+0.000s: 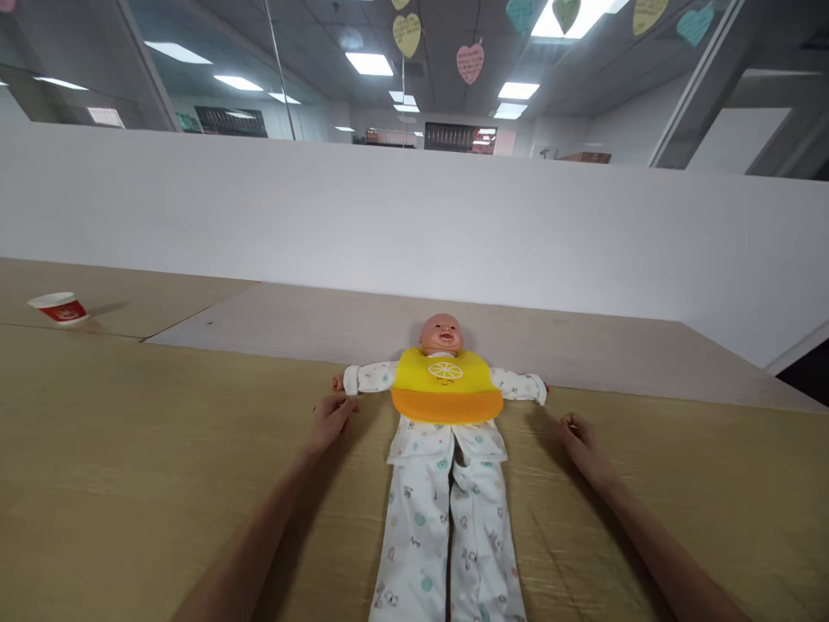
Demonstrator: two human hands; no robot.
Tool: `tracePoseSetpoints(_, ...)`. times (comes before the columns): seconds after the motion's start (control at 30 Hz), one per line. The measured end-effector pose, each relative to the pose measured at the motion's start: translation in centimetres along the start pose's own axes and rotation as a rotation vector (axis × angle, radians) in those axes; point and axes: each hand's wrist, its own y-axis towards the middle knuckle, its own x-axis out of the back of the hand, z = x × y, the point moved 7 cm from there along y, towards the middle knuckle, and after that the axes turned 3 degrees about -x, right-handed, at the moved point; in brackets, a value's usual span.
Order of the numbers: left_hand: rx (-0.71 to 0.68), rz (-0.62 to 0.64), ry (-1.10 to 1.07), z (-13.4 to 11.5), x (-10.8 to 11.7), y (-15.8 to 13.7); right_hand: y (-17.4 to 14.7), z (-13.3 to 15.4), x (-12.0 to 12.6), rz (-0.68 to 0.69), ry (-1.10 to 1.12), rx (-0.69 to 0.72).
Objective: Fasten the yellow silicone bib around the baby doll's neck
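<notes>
A baby doll (441, 333) lies on its back on the wooden table (129, 466), arms spread, in white printed pyjamas (446, 518). A yellow and orange bib (446, 384) covers its chest. My left hand (332, 416) rests on the table just below the doll's left-side arm, fingers loosely curled, holding nothing. My right hand (579, 439) lies on the table below the doll's other arm, fingers curled in, also with nothing in it. Neither hand touches the doll.
A red and white paper cup (60, 307) stands at the far left of the table. A white partition wall (414, 216) runs behind the table. Paper hearts (471, 63) hang from the ceiling.
</notes>
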Motion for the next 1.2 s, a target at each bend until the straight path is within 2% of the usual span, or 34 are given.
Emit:
tracePoseSetpoints(0.13,-0.054,0.015,0.154,1.2,-1.1,0.1,-0.1,0.3,-0.7,0.035,-0.239,0.181)
tracePoseSetpoints(0.37,-0.193,0.032,0.397,-0.3,-1.8,-0.5,-0.7,1.2,-2.0,0.083,-0.48,0.215)
tracePoseSetpoints(0.67,-0.267,0.094,0.535,-0.5,-2.8,-1.1,-1.1,1.6,-2.4,0.136,-0.584,0.168)
tracePoseSetpoints(0.77,-0.259,0.108,0.542,-0.4,-2.9,-1.1,-1.0,1.3,-2.5,0.137,-0.614,0.164)
tracePoseSetpoints(0.97,-0.265,0.125,0.584,-0.5,-2.9,-1.1,-1.0,1.0,-2.6,0.149,-0.537,0.199)
tracePoseSetpoints(1.2,-0.258,0.154,0.591,-1.3,-2.9,-1.6,-1.0,1.0,-2.3,0.142,-0.595,0.181)
